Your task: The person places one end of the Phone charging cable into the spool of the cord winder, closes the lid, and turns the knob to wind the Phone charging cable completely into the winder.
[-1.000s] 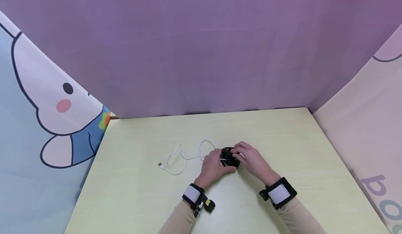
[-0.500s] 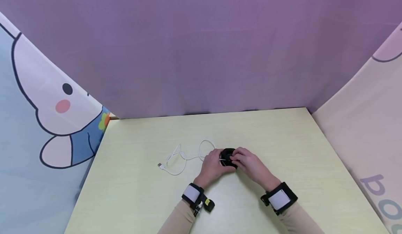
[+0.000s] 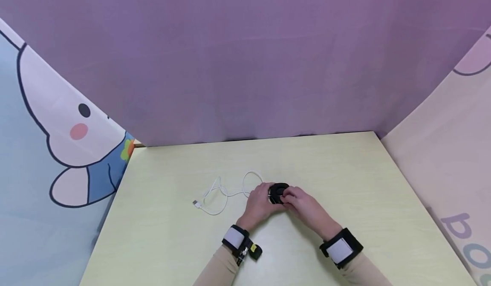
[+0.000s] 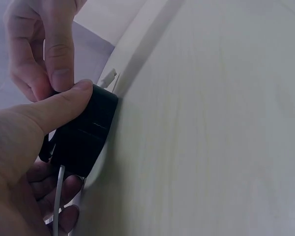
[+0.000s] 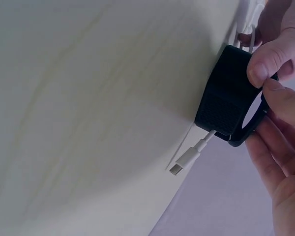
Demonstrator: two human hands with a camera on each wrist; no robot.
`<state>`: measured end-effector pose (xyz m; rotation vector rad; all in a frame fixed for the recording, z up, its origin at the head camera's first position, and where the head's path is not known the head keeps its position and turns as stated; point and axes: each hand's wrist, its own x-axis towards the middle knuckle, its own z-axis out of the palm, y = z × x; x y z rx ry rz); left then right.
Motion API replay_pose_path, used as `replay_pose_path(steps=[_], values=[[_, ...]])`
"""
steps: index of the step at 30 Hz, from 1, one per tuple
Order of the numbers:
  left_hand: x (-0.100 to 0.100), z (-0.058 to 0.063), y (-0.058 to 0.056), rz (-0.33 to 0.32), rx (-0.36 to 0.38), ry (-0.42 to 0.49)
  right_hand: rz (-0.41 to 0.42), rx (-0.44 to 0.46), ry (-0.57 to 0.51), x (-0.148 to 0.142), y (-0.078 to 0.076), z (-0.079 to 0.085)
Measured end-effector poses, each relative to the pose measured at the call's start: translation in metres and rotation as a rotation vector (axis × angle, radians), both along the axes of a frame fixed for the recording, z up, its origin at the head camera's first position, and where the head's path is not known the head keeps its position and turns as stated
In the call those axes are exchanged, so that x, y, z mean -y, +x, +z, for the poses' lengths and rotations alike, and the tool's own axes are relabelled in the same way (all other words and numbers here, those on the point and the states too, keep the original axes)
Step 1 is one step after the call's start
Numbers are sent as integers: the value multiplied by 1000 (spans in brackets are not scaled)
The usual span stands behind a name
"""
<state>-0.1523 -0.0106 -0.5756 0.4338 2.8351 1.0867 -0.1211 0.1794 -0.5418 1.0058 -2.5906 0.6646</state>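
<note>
A small black rounded case [image 3: 277, 192] with a ring-shaped top is held just over the table. My left hand [image 3: 258, 200] grips its left side, the thumb along the near edge. My right hand [image 3: 307, 207] pinches the case's right rim between thumb and fingers. A white USB cable [image 3: 215, 212] runs from under my left hand and lies in loose loops on the table. In the right wrist view, the cable's small oval plug [image 5: 186, 160] sticks out of the case [image 5: 223, 93]. The left wrist view shows the cable [image 4: 59, 191] leaving the opposite end.
The cable's flat USB plug [image 3: 197, 203] lies on the pale wooden table [image 3: 172, 243] to the left. A purple cloth [image 3: 245, 64] stands along the back edge, and printed panels [image 3: 69, 166] flank both sides.
My right hand has lowered slightly toward me along the case. The case has tilted and now shows a rounder ring on top. The left hand and loose cable have stayed put.
</note>
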Motion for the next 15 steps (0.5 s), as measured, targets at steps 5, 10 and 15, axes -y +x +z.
replay_pose_path(steps=[5,10,15], values=[[-1,1,2,-4,-1,-22,19,-16,-8,-1,1,-2],[-1,1,2,-13,-9,-36,31,-21,-26,0,2,-4],[0,1,2,-26,-30,-78,44,-24,-20,-1,2,-5]])
